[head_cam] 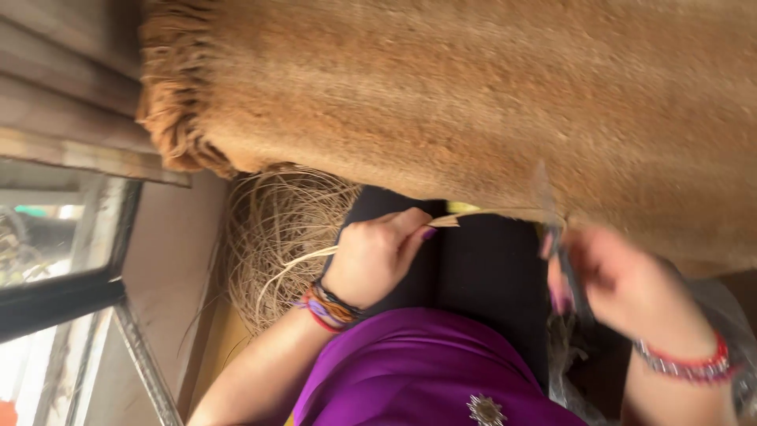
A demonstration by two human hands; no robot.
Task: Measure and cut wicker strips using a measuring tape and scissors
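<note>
My left hand (374, 252), with coloured bangles at the wrist, is closed on a thin pale reed strip (456, 213). The strip's yellow-green end sticks out past my thumb, and its tail curves back towards a coil of dried fibres (272, 237). My right hand (623, 288), blurred by motion and wearing red bangles, grips a dark-handled tool (569, 278). A greyish blade (544, 193) rises from it close to the strip's far end. Both hands hover over my lap, in black cloth (481, 272) and a purple garment (418, 367).
A large brown woven mat (473, 95) with a fringed edge (177, 95) fills the upper part of the view. A window with a dark frame (63, 292) is at the left. Crumpled clear plastic (721, 312) lies beside my right wrist.
</note>
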